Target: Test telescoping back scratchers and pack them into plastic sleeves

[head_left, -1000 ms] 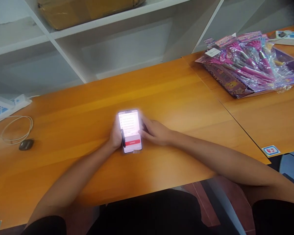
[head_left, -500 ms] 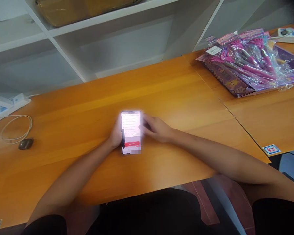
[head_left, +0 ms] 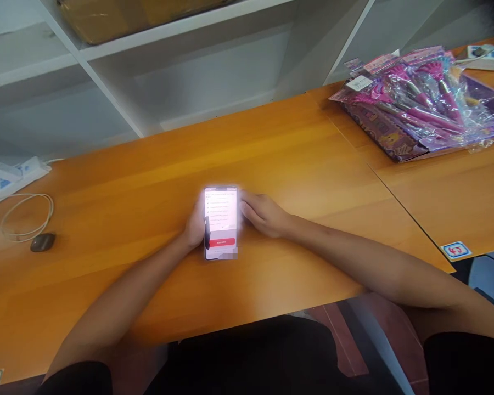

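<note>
A lit smartphone (head_left: 221,222) is held upright over the table, its bright screen facing me with lines of text and a red button low down. My left hand (head_left: 195,224) is closed on the phone's left edge, with most of its fingers hidden behind the phone. At the opposite edge, my right hand (head_left: 264,214) is curled against the phone's side. Its thumb lies along that edge, and glare blurs the fingertips.
On the left of the wooden table (head_left: 148,181) are a power strip (head_left: 14,178), a white cable (head_left: 51,206) and a dark computer mouse (head_left: 43,242). A purple display box (head_left: 389,134) of wrapped pink toys (head_left: 432,104) stands at the right. White shelving (head_left: 181,35) backs the table.
My right thumb has drawn back from the screen to the phone's right edge. The text on the screen has shifted slightly. My left hand and the phone stay in place.
</note>
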A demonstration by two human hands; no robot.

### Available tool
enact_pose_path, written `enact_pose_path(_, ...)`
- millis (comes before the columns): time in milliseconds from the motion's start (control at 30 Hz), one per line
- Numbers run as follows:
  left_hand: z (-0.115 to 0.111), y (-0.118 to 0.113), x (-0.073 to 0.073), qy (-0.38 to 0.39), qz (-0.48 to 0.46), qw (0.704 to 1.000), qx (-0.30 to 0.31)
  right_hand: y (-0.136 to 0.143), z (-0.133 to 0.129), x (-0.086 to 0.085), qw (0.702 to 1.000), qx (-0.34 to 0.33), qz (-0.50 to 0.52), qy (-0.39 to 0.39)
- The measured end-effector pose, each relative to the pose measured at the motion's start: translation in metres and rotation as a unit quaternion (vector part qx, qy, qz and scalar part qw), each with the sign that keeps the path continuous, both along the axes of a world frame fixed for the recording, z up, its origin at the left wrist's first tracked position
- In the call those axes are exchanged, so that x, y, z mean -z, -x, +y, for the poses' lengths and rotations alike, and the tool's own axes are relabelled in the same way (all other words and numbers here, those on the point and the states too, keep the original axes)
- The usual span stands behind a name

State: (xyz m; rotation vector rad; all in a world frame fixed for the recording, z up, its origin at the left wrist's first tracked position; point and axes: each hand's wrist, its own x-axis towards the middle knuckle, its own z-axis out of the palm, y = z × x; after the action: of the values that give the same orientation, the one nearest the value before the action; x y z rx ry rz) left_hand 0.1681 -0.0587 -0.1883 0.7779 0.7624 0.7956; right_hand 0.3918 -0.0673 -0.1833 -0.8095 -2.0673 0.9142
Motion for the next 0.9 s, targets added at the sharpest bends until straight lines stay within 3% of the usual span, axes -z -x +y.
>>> enact_pose_path(200, 0.0, 0.008, 0.007, -0.002, 0.048, 0.998, 0.033, 0.0, -0.001, 0.001, 0.999, 0.027, 0.006, 0.028)
enact_pose_path(367, 0.0, 0.012, 0.013, -0.01, 0.084, 0.996, 0.002, -0.003, -0.002, 0.0, 0.999, 0.009, -0.025, 0.03)
enact_pose_path(500, -0.001, 0.01, 0.015, 0.003, 0.074, 0.997, -0.024, -0.004, -0.002, 0.002, 0.996, -0.005, -0.088, 0.029)
enact_pose_path(667, -0.001, 0.007, 0.012, 0.001, 0.034, 0.999, 0.008, -0.003, -0.003, 0.002, 0.993, -0.007, -0.118, 0.026)
enact_pose_path(900, 0.0, 0.014, 0.016, -0.014, 0.092, 0.996, 0.012, -0.003, -0.003, 0.001, 0.993, -0.011, -0.117, 0.023)
